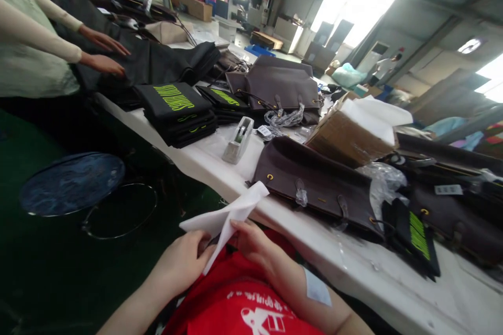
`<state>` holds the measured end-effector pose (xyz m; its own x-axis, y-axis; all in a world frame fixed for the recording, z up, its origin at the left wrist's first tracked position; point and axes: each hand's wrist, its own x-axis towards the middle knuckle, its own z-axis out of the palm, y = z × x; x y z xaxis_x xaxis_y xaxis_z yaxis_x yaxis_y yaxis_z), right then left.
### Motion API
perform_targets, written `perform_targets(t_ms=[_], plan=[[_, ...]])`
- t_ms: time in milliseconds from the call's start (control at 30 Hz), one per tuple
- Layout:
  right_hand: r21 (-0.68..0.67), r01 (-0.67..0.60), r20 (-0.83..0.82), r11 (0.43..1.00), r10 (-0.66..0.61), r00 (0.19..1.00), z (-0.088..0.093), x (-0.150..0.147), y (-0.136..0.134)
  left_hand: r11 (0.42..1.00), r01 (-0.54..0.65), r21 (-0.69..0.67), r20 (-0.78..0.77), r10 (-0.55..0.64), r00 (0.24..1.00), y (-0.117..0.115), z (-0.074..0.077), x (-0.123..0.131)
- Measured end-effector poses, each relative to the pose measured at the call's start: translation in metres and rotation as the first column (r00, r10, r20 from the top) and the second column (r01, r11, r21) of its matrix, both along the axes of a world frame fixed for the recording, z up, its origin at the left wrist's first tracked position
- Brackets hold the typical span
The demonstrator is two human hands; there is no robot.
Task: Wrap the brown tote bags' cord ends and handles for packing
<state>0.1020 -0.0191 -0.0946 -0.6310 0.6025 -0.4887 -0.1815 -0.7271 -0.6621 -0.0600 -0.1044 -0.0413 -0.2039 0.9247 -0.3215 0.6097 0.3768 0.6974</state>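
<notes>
Both hands pinch a sheet of white paper (231, 214) over the lap, below the table (204, 167) edge.

The left hand (184, 264) and right hand (255, 243) are each closed on the paper's lower folds, and its upper corner lifts free towards a brown bag (314, 183). The sheet looks thin, light and limp, likely to crease or tear, so it is best gripped at a fold or edge. Black pouches (176, 110) carry neon green lettering, seen upside down and not legible. White print on the red garment (243, 309) is cut off and unreadable. A co-worker's hands (104, 60) rest on dark cloth at far left.
</notes>
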Motion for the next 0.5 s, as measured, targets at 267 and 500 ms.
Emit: perform_targets(t_ms=[267,500], plan=[[-0.130,-0.004,0.001,0.992,0.004,1.000,-0.007,-0.004,-0.001,0.980,0.117,-0.161,-0.095,-0.134,0.986,0.008,0.002,0.016],[-0.276,-0.359,-0.158,0.892,0.326,0.932,-0.016,-0.004,-0.010,0.999,0.044,0.005,0.050,-0.045,0.998,0.011,-0.007,0.021]])
